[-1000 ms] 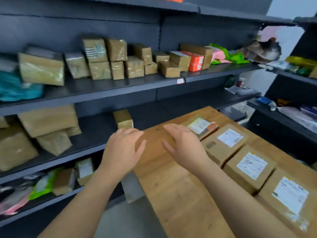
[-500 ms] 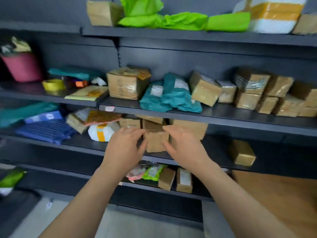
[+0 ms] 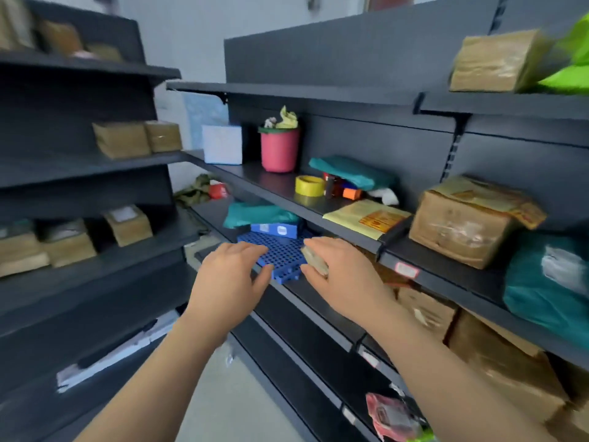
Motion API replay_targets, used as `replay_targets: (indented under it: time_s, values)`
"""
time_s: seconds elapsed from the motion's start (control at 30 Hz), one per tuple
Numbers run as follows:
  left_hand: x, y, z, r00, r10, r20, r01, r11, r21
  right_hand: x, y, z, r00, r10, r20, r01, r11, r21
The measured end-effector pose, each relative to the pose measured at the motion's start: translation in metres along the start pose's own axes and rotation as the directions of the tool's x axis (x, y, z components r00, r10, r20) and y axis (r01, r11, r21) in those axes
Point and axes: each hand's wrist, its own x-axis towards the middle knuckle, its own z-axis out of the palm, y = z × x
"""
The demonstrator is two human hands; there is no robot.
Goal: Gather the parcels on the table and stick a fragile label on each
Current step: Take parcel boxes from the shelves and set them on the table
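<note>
At the centre of the frame, the left hand [image 3: 229, 282] and right hand [image 3: 344, 279] are raised side by side with a gap between them, fingers loose and gripping nothing. A tan edge by the right thumb looks like something on the shelving behind it. Between and beyond the hands lies a blue perforated tray [image 3: 280, 250]. The table and its parcels are out of view.

Right of centre, a yellow sheet [image 3: 369, 218] printed with red-orange stickers lies flat on the middle shelf [image 3: 280, 186], its near corner at the shelf lip, just beside a taped cardboard box [image 3: 462, 224]. The print is too blurred to read, but these are probably the fragile labels. The sheet should be thin, light and floppy, so pinching the near corner and sliding it off the lip seems easier than prising it up flat. Further back stand a yellow tape roll [image 3: 309, 185] and a pink bucket [image 3: 279, 149].
</note>
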Motion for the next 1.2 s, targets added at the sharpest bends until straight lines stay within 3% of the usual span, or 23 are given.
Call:
replay_targets:
  time_s: [0.17, 0.53, 0.87, 1.2]
  values:
    - [0.038, -0.068, -0.001, 0.985, -0.157, -0.076, 0.164, 0.982, 0.089, 0.099, -0.014, 0.049, 0.979, -0.204, 0.017, 0.203, 0.977, 0.064]
    - [0.109, -0.243, -0.023, 0.922, -0.339, -0.187, 0.376, 0.898, 0.229, 0.282, -0.095, 0.161, 0.908, -0.412, 0.073, 0.393, 0.900, 0.188]
    - [0.213, -0.424, -0.041, 0.927, -0.347, -0.145, 0.375, 0.879, 0.294, 0.455, -0.175, 0.244, 0.934, -0.355, 0.026, 0.340, 0.910, 0.238]
    - [0.310, -0.560, -0.016, 0.906, -0.408, -0.115, 0.424, 0.873, 0.240, 0.608, -0.189, 0.314, 0.963, -0.265, 0.048, 0.243, 0.932, 0.270]
